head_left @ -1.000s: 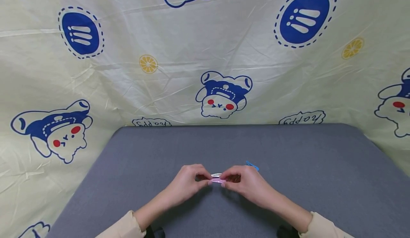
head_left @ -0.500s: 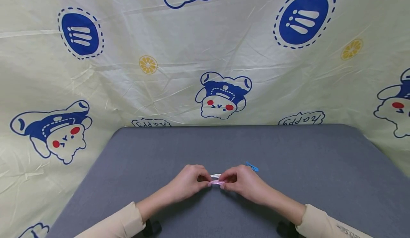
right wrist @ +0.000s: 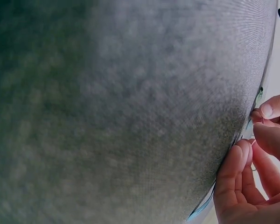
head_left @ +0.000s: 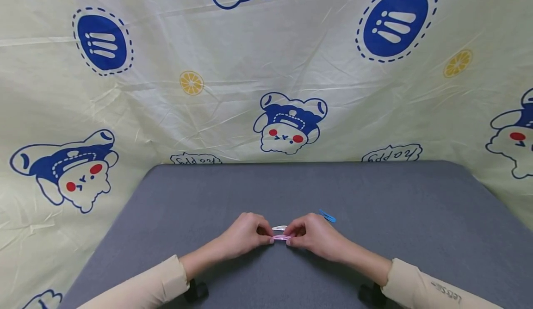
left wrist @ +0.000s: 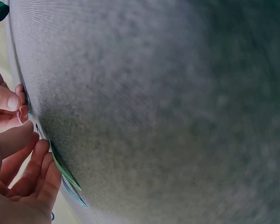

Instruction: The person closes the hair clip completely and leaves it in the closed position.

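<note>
A pink snap hair clip spans the small gap between my two hands in the head view. My left hand pinches its left end between thumb and index finger. The right end is pinched by my right hand. Just behind the pink clip lies a white snap clip on the grey table, partly covered by my right fingers. In the left wrist view, a green clip lies close beside my left fingers; my left hand hides it in the head view.
A blue clip lies behind my right hand on the grey tabletop. Past the table's far edge hangs a pale curtain with cartoon prints. Dark wrist gear shows below my left cuff.
The pink clip has come slightly nearer to me, leaving a wider gap to the white clip. My forearms have swung outward a little, and more of the blue clip shows.
</note>
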